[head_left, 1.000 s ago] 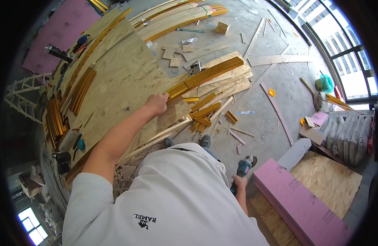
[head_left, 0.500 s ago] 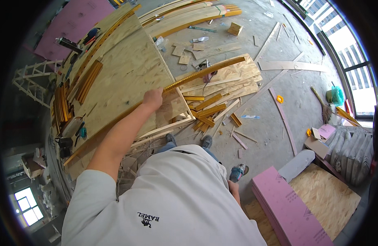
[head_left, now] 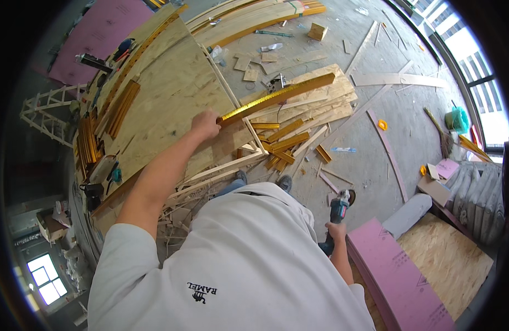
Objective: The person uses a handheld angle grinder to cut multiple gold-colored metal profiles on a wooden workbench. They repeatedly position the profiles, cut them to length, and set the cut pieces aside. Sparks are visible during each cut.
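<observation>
My left hand (head_left: pixel 206 123) is closed around a long gold metal channel (head_left: pixel 282 97), which reaches past the right edge of a wooden sheet tabletop (head_left: pixel 177 74). Its ridged upper side catches the light. In my right hand (head_left: pixel 335 230), low at my right side, is an angle grinder (head_left: pixel 339 207) with a blue-green and black body. The grinder's disc (head_left: pixel 351 197) points away from me and stands apart from the channel. Short gold channel offcuts (head_left: pixel 290 142) lie in a heap on the floor below the channel's free length.
A circular saw (head_left: pixel 276 82) rests on wood sheets (head_left: pixel 320 91) beyond the channel. Pink foam boards (head_left: pixel 398 270) are stacked close by my right arm. Long gold strips (head_left: pixel 124 107) lie on the tabletop's left part. A broom (head_left: pixel 439 132) and a green-lined bucket (head_left: pixel 457 119) stand far right.
My right hand has risen and come forward with the angle grinder, now more fully in view. My left hand keeps its hold on the channel, which has turned slightly.
</observation>
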Tool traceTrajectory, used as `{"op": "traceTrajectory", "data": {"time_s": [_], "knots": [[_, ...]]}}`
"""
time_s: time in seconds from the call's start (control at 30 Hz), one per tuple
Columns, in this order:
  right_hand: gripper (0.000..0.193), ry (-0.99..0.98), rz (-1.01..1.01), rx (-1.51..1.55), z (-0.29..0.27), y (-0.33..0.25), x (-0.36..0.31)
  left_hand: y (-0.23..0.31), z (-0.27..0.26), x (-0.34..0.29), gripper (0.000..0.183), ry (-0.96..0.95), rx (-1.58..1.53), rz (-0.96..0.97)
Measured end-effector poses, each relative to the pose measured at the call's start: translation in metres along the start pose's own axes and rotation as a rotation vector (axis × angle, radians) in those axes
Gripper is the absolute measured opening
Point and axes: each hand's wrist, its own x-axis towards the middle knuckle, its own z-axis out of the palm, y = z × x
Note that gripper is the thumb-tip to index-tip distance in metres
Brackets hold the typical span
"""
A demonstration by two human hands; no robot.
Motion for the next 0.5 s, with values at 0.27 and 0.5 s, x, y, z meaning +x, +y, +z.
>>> {"op": "traceTrajectory", "data": {"time_s": [0.27, 0.5], "knots": [[0.028, 0.074, -0.212, 0.089, 0.012, -0.084, -0.041, -0.012, 0.006, 0.011, 0.029, -0.022, -0.005, 0.061], [0.046, 0.231, -0.584, 0.057, 0.024, -0.225, -0.083, -0.032, -0.003, 0.037, 0.031, -0.079, -0.074, 0.18]]}}
